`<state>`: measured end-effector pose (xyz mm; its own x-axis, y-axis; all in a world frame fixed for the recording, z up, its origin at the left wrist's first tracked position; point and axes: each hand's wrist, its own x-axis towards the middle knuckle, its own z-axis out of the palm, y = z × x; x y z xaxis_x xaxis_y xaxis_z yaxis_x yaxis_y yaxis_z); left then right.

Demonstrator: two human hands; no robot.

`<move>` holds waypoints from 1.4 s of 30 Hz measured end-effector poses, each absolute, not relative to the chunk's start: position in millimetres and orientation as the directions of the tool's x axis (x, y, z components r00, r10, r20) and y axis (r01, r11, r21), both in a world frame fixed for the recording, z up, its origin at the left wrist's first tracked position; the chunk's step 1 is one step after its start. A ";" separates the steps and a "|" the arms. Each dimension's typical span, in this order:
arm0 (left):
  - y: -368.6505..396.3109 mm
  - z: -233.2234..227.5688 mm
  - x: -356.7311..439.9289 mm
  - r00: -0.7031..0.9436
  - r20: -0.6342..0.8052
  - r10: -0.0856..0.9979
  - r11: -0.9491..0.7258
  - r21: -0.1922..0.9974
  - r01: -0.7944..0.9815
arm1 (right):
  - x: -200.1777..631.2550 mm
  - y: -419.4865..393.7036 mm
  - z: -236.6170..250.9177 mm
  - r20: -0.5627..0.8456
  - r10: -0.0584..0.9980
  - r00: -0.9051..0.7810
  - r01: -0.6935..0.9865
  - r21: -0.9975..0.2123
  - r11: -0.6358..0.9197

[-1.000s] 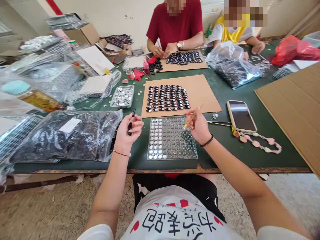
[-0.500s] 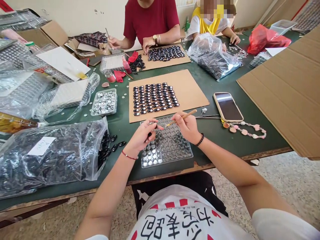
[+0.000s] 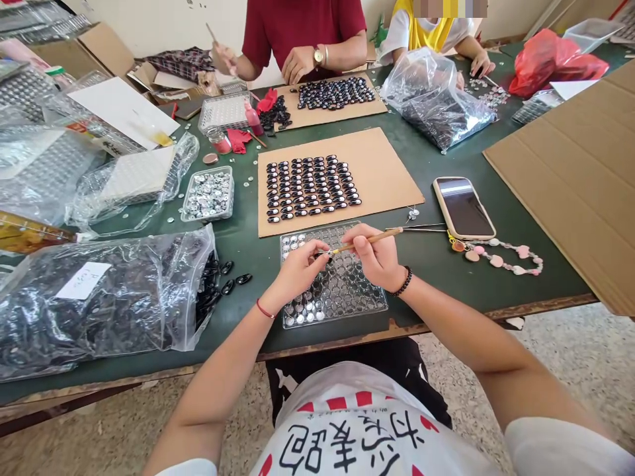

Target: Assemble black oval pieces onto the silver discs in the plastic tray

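Note:
My left hand (image 3: pixel 303 270) pinches a small black piece (image 3: pixel 325 256) between thumb and fingers; much of it is hidden. My right hand (image 3: pixel 377 258) is closed around a thin brush (image 3: pixel 387 235) with a wooden handle. The brush tip is at the black piece, perhaps touching it. Below both hands lies a clear plastic tray (image 3: pixel 360 303) of round cells, with shiny silver discs in some cells on its left side. Beyond it, rows of black oval pieces with pale centres (image 3: pixel 312 188) lie on a cardboard sheet (image 3: pixel 387 172).
A plastic bag of black pieces (image 3: pixel 109 304) lies left, near a box of silver discs (image 3: pixel 208 192). A phone (image 3: pixel 464 206) with a beaded strap and a large cardboard flap (image 3: pixel 570 185) are right. Two people work across the table, near another clear bag (image 3: pixel 436 99).
My left hand has turned, bringing the black piece up to the brush tip. My right hand keeps its grip on the brush. The camera view has shifted slightly.

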<state>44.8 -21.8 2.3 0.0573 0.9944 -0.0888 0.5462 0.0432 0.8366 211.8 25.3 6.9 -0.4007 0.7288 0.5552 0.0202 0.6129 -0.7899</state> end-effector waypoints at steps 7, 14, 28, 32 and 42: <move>-21.2 2.6 46.5 0.045 -0.091 0.995 0.050 0.828 0.558 | 211.0 26.6 4.6 0.614 0.616 -0.494 0.085 -0.671 0.737; -21.9 3.3 46.7 0.059 -0.091 0.994 0.048 0.860 0.508 | 210.0 24.2 4.6 0.630 0.543 -0.555 0.169 -0.553 0.816; -21.6 4.4 48.0 0.018 -0.088 0.996 0.071 0.890 0.451 | 209.0 25.5 0.5 0.631 0.499 -0.594 0.215 -0.473 0.854; -21.5 2.0 50.0 -0.019 -0.052 0.998 0.055 0.905 0.423 | 207.4 24.4 -3.9 0.573 0.527 -0.627 0.181 -0.551 0.815; -27.8 1.3 58.0 0.029 -0.069 0.997 0.059 0.959 0.276 | 203.2 40.5 2.7 -0.043 0.845 -0.533 -0.176 -0.971 -0.160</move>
<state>58.0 -27.8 1.3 0.0290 0.9972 -0.0694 0.2764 0.0588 0.9592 203.2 40.5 2.7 -0.5325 0.8453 -0.0430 -0.1761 -0.1603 -0.9712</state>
